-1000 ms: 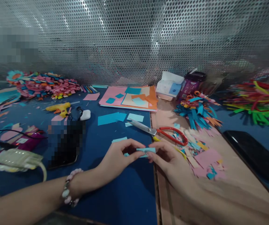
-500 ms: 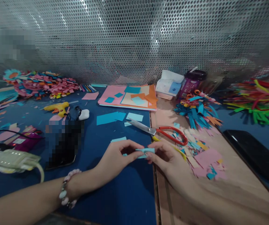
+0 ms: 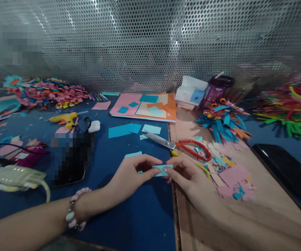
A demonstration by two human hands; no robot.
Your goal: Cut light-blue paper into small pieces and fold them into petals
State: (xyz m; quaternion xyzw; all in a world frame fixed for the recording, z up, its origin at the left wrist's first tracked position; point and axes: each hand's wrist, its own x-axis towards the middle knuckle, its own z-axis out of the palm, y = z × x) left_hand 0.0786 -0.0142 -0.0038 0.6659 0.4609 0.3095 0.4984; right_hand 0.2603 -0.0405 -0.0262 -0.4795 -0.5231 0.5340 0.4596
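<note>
Both my left hand (image 3: 131,176) and right hand (image 3: 185,174) pinch the light blue paper scrap (image 3: 161,170) by its ends; looks flimsy, creases easily

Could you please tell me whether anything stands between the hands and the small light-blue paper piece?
Nothing visible does. The left hand and the right hand both pinch the light-blue paper piece by its ends. The red-handled scissors lie beyond it, apart from it.
</note>
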